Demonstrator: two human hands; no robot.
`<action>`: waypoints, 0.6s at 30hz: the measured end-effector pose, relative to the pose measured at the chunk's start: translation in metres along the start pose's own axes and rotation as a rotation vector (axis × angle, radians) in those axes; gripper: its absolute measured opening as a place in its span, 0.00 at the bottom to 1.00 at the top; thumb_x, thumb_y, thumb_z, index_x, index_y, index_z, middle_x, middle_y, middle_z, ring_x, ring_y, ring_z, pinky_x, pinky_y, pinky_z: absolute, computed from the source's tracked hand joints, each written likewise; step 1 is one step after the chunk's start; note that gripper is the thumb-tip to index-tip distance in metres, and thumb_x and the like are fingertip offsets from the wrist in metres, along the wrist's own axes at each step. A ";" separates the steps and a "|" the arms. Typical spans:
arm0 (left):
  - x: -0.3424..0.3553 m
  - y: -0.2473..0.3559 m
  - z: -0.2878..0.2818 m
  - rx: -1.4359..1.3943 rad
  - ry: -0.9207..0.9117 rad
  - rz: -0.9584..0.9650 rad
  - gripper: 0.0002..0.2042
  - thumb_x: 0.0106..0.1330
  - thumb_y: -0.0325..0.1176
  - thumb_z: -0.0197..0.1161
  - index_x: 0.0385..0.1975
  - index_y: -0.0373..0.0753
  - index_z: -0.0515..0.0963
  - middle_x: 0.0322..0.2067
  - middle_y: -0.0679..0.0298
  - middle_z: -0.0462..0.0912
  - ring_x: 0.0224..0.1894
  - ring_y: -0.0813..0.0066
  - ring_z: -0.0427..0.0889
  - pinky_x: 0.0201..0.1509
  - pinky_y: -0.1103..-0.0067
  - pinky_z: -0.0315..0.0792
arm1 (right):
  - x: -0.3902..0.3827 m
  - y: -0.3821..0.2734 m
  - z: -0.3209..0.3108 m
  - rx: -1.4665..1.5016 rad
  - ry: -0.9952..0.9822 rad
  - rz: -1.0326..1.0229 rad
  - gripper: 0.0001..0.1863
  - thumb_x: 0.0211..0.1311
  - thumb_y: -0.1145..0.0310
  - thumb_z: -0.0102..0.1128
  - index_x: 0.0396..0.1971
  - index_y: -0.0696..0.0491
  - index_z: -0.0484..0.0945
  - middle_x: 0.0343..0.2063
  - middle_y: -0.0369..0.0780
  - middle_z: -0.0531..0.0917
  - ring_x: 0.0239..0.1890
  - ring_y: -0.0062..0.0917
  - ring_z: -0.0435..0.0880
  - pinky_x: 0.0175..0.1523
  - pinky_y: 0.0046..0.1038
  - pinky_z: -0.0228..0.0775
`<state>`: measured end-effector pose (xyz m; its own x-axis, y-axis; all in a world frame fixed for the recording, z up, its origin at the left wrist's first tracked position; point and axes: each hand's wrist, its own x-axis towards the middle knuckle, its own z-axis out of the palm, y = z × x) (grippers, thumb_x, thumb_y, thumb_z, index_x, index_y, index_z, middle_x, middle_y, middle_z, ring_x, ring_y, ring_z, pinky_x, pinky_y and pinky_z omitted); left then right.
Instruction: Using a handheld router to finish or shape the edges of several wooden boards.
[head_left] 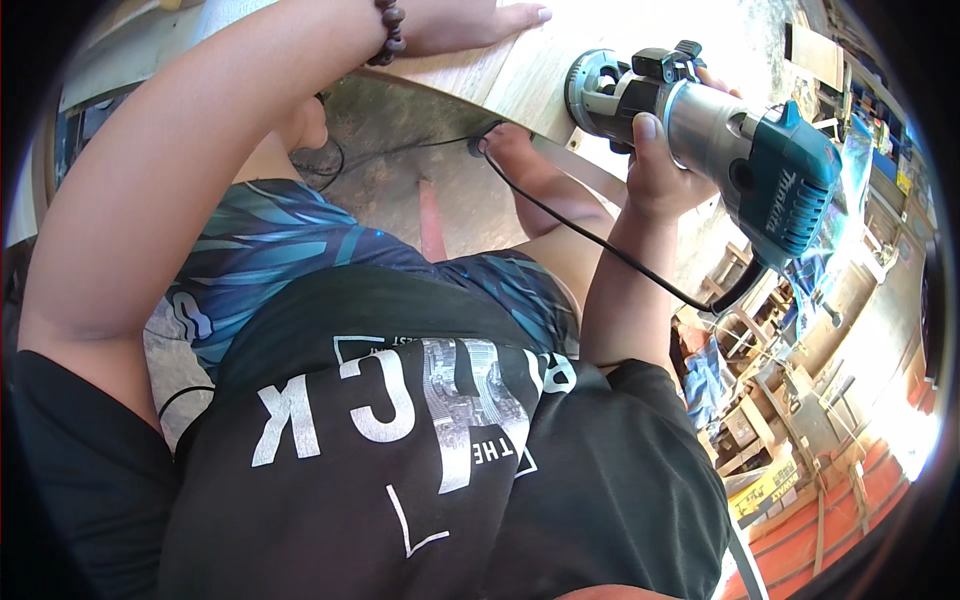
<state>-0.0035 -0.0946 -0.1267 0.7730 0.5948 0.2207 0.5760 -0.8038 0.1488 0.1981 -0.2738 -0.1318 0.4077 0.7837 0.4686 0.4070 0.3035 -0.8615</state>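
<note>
A: R hand (668, 180)?
B: R hand wrapped round the teal-and-silver router (712, 128) — thumb along its body.
A: Router pos?
B: Base by wood board (480, 82) edge, can't tell re contact. Body leans right, black cord (740, 287) off the rear end.
A: L hand (455, 27)?
B: On top of board, thumb out — other fingers hidden, so can't tell if it's gripping.

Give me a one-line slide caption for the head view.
Right hand gripping a teal-and-silver router at a pale wooden board, left hand near its edge.
</note>
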 end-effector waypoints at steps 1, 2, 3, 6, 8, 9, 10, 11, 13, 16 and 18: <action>-0.001 0.000 0.002 0.024 0.005 0.008 0.38 0.68 0.60 0.58 0.71 0.39 0.68 0.69 0.44 0.70 0.75 0.43 0.62 0.76 0.39 0.50 | 0.004 0.000 0.000 0.003 0.008 0.011 0.48 0.46 0.71 0.82 0.68 0.59 0.65 0.61 0.47 0.75 0.61 0.34 0.76 0.69 0.39 0.69; -0.001 -0.001 0.004 0.048 0.011 0.016 0.38 0.68 0.61 0.58 0.71 0.39 0.68 0.69 0.43 0.70 0.75 0.42 0.61 0.76 0.38 0.49 | 0.008 0.001 0.000 -0.007 0.018 0.024 0.48 0.45 0.71 0.82 0.68 0.59 0.66 0.61 0.47 0.75 0.61 0.34 0.77 0.69 0.39 0.70; -0.005 -0.002 0.004 0.017 -0.062 0.001 0.39 0.68 0.61 0.58 0.72 0.40 0.67 0.71 0.44 0.68 0.76 0.40 0.60 0.77 0.38 0.48 | 0.010 -0.001 0.000 0.003 0.018 0.021 0.47 0.45 0.71 0.82 0.67 0.60 0.66 0.61 0.47 0.75 0.61 0.34 0.77 0.68 0.39 0.70; -0.002 -0.004 0.004 0.106 0.109 0.036 0.40 0.67 0.61 0.59 0.73 0.39 0.67 0.72 0.43 0.65 0.77 0.39 0.58 0.77 0.38 0.48 | 0.022 0.000 -0.001 0.000 0.029 0.027 0.46 0.45 0.71 0.82 0.66 0.60 0.67 0.60 0.47 0.75 0.61 0.34 0.77 0.68 0.38 0.71; -0.002 -0.004 -0.001 0.062 0.081 0.033 0.40 0.67 0.61 0.59 0.73 0.39 0.67 0.74 0.42 0.64 0.77 0.38 0.57 0.76 0.37 0.48 | 0.030 0.002 -0.001 0.002 0.044 0.013 0.46 0.45 0.71 0.82 0.66 0.60 0.67 0.60 0.47 0.76 0.61 0.34 0.77 0.67 0.38 0.72; -0.001 -0.003 -0.006 0.045 0.069 0.036 0.40 0.66 0.61 0.59 0.72 0.39 0.67 0.73 0.42 0.64 0.77 0.37 0.57 0.76 0.36 0.49 | 0.034 0.002 -0.001 0.015 0.040 0.007 0.46 0.45 0.71 0.82 0.66 0.60 0.67 0.60 0.47 0.76 0.60 0.34 0.77 0.67 0.38 0.73; 0.000 -0.002 -0.010 0.025 0.052 0.040 0.40 0.66 0.61 0.59 0.72 0.39 0.67 0.73 0.42 0.64 0.77 0.37 0.57 0.76 0.36 0.49 | 0.038 0.003 -0.002 0.019 0.042 0.004 0.46 0.45 0.71 0.82 0.66 0.60 0.67 0.60 0.47 0.76 0.60 0.34 0.78 0.67 0.37 0.73; -0.001 0.001 -0.015 0.045 -0.087 0.000 0.39 0.68 0.61 0.57 0.73 0.40 0.68 0.74 0.43 0.64 0.77 0.37 0.57 0.75 0.36 0.48 | 0.042 0.004 -0.002 0.018 0.043 -0.013 0.46 0.45 0.71 0.82 0.66 0.60 0.67 0.60 0.47 0.76 0.60 0.34 0.78 0.66 0.37 0.74; 0.002 0.004 -0.024 0.066 -0.112 -0.006 0.39 0.68 0.62 0.56 0.73 0.41 0.67 0.74 0.44 0.65 0.77 0.37 0.57 0.76 0.36 0.48 | 0.051 0.005 -0.004 0.033 0.041 -0.009 0.46 0.45 0.71 0.83 0.66 0.61 0.67 0.60 0.47 0.76 0.59 0.34 0.79 0.66 0.37 0.74; 0.007 0.007 -0.031 0.079 -0.144 -0.006 0.39 0.70 0.62 0.53 0.74 0.43 0.67 0.75 0.45 0.64 0.78 0.37 0.57 0.76 0.36 0.48 | 0.067 0.008 -0.008 0.054 0.052 -0.008 0.45 0.46 0.70 0.83 0.65 0.61 0.68 0.60 0.48 0.77 0.59 0.34 0.80 0.66 0.37 0.74; 0.009 0.009 -0.031 0.072 -0.143 -0.001 0.38 0.70 0.62 0.52 0.75 0.44 0.67 0.75 0.45 0.64 0.78 0.37 0.57 0.76 0.36 0.47 | 0.077 0.012 -0.011 0.040 0.073 -0.028 0.44 0.46 0.70 0.85 0.64 0.62 0.70 0.59 0.48 0.79 0.58 0.34 0.82 0.65 0.37 0.75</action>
<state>0.0005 -0.0966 -0.0935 0.7996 0.5951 0.0800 0.5902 -0.8035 0.0779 0.2430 -0.2160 -0.1038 0.4557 0.7338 0.5039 0.3864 0.3470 -0.8546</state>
